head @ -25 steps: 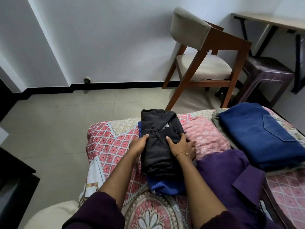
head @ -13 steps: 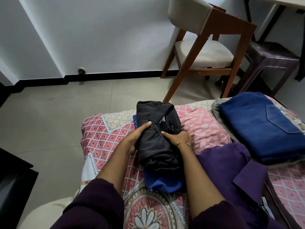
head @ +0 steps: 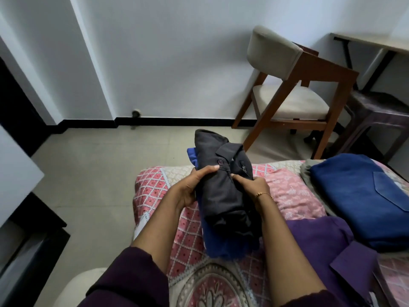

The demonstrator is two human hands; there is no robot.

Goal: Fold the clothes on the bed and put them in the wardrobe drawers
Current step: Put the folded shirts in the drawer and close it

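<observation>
Black folded shirt (head: pixel 221 187), between gripping hands (head: pixel 223 185)

Folded black shirt (head: pixel 221 187) stacked on folded blue garment (head: pixel 223 244), lifted above the bed (head: pixel 155 191).

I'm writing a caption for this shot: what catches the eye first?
Both hands, left hand and right hand, grip a folded dark grey shirt stacked on a blue garment, mid-frame over the patterned bedspread. To the right lie folded blue jeans; a wooden chair stands behind.
</observation>
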